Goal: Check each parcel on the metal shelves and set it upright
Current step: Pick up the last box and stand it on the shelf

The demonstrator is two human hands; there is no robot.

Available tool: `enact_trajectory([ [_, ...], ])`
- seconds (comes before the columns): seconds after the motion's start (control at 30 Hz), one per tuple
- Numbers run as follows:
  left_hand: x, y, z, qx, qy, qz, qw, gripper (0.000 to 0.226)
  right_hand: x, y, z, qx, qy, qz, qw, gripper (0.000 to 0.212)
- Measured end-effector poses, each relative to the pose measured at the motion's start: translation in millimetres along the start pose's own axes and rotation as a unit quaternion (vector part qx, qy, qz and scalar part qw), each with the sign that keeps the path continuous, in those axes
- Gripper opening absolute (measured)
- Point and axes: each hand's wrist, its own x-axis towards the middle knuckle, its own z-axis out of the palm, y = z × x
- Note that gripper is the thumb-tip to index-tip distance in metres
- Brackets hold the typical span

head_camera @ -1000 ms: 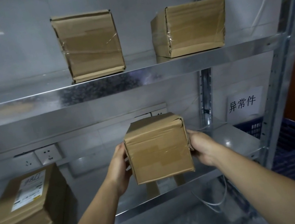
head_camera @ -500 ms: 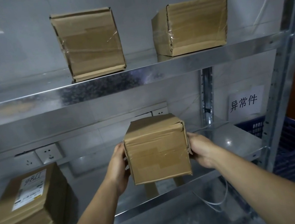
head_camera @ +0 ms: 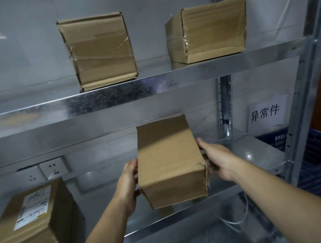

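Both hands grip a brown parcel (head_camera: 169, 162) from either side, the left hand (head_camera: 127, 183) curled round its left face, the right hand (head_camera: 218, 159) round its right. It tilts above the front edge of the lower shelf (head_camera: 248, 155), right of a labelled parcel (head_camera: 30, 225).

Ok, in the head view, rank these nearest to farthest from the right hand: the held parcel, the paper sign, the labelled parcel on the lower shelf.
1. The held parcel: the right hand holds its right side.
2. The paper sign: up and to the right, at the back.
3. The labelled parcel: far left on the lower shelf, beyond the left hand.
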Motion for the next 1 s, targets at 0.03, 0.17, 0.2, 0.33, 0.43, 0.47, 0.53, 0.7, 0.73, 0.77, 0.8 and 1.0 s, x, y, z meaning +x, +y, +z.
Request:
enact_trajectory([
  [0.03, 0, 0, 1, 0.002, -0.004, 0.003, 1.0, 0.034, -1, -1, 0, -0.002, -0.002, -0.001, 1.0, 0.048],
  [0.17, -2, 3, 3, 0.007, -0.011, 0.012, 1.0, 0.031, -2, -1, 2, 0.006, -0.006, -0.018, 1.0, 0.043],
  [0.2, -2, 3, 3, 0.007, -0.012, 0.012, 1.0, 0.03, -1, 1, 2, 0.006, -0.007, -0.021, 1.0, 0.041],
  [0.33, -1, 2, 3, -0.01, -0.009, 0.006, 1.0, 0.025, -4, 5, 2, 0.011, -0.018, -0.028, 0.999, 0.025],
  [0.43, -1, 1, 2, -0.038, -0.007, 0.006, 0.999, 0.017, -1, 7, 2, 0.021, -0.019, -0.029, 0.999, 0.021],
  [0.47, -1, 1, 2, -0.04, -0.006, 0.007, 0.999, 0.017, 0, 6, 1, 0.024, -0.021, -0.029, 0.999, 0.02],
  [0.53, -2, 2, 1, -0.044, -0.003, 0.007, 0.999, 0.018, 1, 6, 2, 0.033, -0.032, -0.025, 0.999, 0.018],
  [0.7, -3, 5, 1, -0.028, -0.007, 0.008, 1.0, 0.021, 1, 5, 6, 0.024, -0.027, -0.03, 0.999, 0.02],
  [0.73, -3, 5, 1, -0.025, -0.008, 0.009, 1.0, 0.021, 2, 7, 7, 0.022, -0.024, -0.03, 0.999, 0.022],
  [0.77, -3, 5, 1, -0.024, -0.009, 0.009, 1.0, 0.021, 3, 8, 8, 0.02, -0.024, -0.032, 0.999, 0.024],
  [0.8, -2, 5, 1, -0.021, -0.011, 0.01, 1.0, 0.022, 3, 9, 8, 0.02, -0.025, -0.032, 0.999, 0.028],
  [1.0, 4, 0, -2, 0.01, 0.009, 0.034, 0.999, 0.025, 5, 11, 6, 0.034, -0.063, 0.005, 0.997, 0.064],
])
